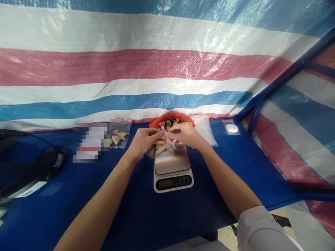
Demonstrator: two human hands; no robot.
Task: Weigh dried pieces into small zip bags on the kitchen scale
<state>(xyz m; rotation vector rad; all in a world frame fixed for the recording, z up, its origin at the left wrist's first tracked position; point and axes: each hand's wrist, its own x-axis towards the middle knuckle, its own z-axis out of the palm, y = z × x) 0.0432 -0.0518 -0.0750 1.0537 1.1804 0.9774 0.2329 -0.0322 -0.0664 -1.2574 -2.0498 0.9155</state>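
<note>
Above the kitchen scale, my left hand and my right hand pinch the top edge of a clear plastic zip bag. Pale dried slices show in its lower part, which hangs over the back of the steel weighing plate; whether it touches the plate I cannot tell. Fingers of both hands are closed on the bag's mouth. Right behind them lies an open red plastic bag holding more dark and pale dried pieces. The scale's display looks dark.
Left of my hands lie a filled zip bag of dried slices and a blurred-out paper. Flat clear bags and a small packet with a white round thing lie right. A black strapped object occupies the blue table's left end.
</note>
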